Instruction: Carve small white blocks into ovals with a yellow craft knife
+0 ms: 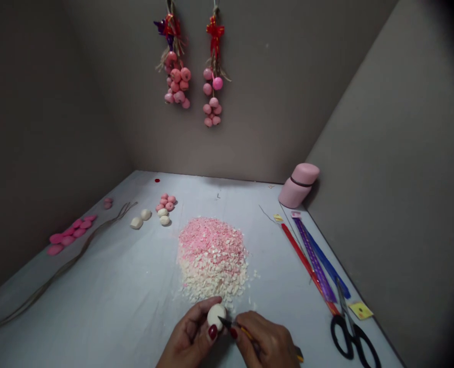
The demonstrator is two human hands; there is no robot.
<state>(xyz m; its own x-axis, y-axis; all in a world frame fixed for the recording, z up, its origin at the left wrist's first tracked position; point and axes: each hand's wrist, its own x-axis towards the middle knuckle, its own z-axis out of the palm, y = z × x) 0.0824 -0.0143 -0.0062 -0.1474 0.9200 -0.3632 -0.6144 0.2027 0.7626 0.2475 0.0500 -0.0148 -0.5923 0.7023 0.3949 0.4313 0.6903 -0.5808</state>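
Observation:
Low in the middle of the head view, my left hand (192, 337) pinches a small white ball (213, 316) between thumb and fingers. My right hand (267, 337) is closed around a craft knife (245, 332) with a black and yellow handle. The dark tip of its blade touches the ball's face. Just beyond both hands lies a heap of pink and white shavings (213, 250), pink at the far side and white at the near side. My palms hide part of the ball and much of the knife handle.
Pink and white balls (165, 204) sit at back left, near two white lumps (136, 223). Pink discs (68, 239) and brown twine (77, 255) lie left. Right are ribbons (314, 255), black-handled scissors (351, 332) and a leaning pink flask (299, 185). Ball strings (213, 97) hang behind.

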